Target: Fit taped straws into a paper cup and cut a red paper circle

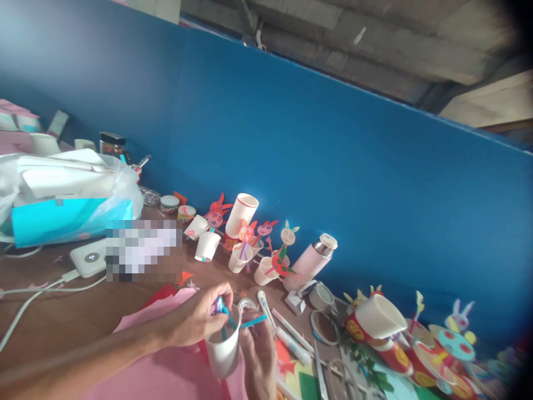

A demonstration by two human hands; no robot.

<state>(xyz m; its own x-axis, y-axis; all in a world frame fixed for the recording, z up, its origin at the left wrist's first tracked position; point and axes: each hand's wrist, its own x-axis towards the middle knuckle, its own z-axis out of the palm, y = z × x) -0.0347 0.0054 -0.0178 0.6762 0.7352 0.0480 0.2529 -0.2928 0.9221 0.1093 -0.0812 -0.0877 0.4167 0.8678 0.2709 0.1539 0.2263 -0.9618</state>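
Lower centre of the frame, I've got a white paper cup (pixel 224 360) between both hands. Left hand (pixel 204 318) — fingers pinched tight on a blue straw (pixel 226 312) at the cup's mouth. Right hand (pixel 260 354) half-curled along the cup's right side; grip partly hidden, can't tell how firm. Second blue straw (pixel 255 320) sticks out by its fingertips. Pink paper (pixel 145 369) beneath on the worktop (pixel 83 316), marker (pixel 293 345) just right. Power bank (pixel 88 258) left of frame. Farther, mid-frame — paper cups with eared paper figures (pixel 287 236), white thermos (pixel 306 265) beside, then blue partition (pixel 291 139) behind.
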